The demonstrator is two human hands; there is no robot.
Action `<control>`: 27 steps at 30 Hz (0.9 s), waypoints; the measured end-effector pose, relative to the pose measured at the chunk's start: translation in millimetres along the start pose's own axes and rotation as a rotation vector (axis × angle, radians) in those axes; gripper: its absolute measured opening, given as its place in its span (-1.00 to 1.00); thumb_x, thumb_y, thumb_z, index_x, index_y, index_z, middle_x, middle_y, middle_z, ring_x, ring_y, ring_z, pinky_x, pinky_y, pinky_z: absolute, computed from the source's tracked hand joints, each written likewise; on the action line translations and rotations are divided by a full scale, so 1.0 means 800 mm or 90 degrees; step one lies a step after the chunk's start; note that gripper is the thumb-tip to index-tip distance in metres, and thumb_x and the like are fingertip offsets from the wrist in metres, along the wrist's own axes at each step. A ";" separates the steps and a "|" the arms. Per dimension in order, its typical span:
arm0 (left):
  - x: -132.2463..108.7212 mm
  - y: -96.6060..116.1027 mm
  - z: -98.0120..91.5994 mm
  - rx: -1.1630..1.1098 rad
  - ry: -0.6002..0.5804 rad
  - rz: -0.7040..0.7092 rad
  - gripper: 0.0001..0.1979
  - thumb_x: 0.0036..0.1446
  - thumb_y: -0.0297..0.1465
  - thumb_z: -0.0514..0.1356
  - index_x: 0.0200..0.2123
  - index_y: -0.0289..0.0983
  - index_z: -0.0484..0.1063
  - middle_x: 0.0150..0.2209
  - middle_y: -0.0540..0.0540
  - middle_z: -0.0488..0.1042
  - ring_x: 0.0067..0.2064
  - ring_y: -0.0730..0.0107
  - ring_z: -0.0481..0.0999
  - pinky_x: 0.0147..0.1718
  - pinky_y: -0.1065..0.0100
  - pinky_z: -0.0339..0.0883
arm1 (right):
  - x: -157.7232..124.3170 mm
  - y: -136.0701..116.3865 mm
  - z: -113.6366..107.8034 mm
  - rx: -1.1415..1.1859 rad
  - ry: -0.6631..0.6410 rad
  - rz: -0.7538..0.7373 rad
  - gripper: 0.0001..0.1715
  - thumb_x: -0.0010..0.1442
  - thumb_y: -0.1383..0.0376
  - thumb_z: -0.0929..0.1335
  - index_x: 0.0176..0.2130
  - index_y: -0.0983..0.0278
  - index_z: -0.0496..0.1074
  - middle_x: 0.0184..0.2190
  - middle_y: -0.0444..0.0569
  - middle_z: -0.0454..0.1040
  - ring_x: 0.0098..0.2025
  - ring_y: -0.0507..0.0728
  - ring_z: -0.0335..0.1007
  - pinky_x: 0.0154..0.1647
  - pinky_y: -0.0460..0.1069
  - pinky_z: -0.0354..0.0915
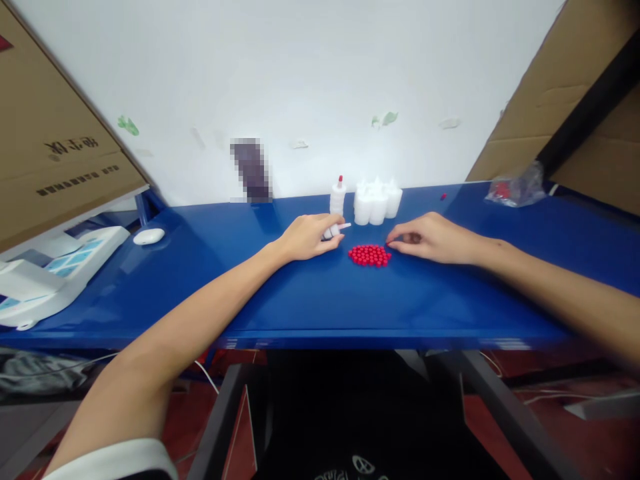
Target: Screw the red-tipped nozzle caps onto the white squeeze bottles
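My left hand [307, 237] rests on the blue table [300, 300], fingers closed round a small white bottle [334, 230] lying on its side. My right hand [430, 239] lies just right of a pile of several small red caps [370, 255], its fingertips pinched together at the pile's edge; what they hold is too small to see. Behind the pile stands a cluster of several white bottles [377, 202]. One bottle with a red cap [338, 195] stands apart to their left.
A lone red cap [443, 196] and a clear plastic bag [515, 187] lie at the back right. A white mouse [149, 236] and a white device [55, 273] sit at the left. Cardboard boxes [55, 133] flank both sides.
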State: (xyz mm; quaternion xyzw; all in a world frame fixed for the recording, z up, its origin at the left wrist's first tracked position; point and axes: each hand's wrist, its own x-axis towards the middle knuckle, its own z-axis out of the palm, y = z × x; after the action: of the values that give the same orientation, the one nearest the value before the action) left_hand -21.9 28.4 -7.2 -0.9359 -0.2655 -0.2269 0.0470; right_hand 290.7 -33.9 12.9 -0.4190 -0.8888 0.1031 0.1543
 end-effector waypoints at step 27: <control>0.000 0.000 0.000 0.005 -0.003 -0.007 -0.60 0.36 -0.16 0.08 0.09 -0.25 0.48 -0.09 -0.15 0.65 -0.17 0.24 0.62 -0.21 0.29 0.42 | -0.005 -0.012 -0.004 0.044 0.129 0.073 -0.61 0.31 0.07 0.30 -0.09 0.19 0.61 -0.25 -0.02 0.68 -0.55 0.09 0.53 -0.34 0.07 0.44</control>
State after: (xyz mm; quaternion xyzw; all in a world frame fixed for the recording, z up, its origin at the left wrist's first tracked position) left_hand -21.7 28.4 -7.2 -0.9346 -0.2717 -0.2242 0.0490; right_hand 287.4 -42.8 18.4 -0.4719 -0.8391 0.0992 0.2516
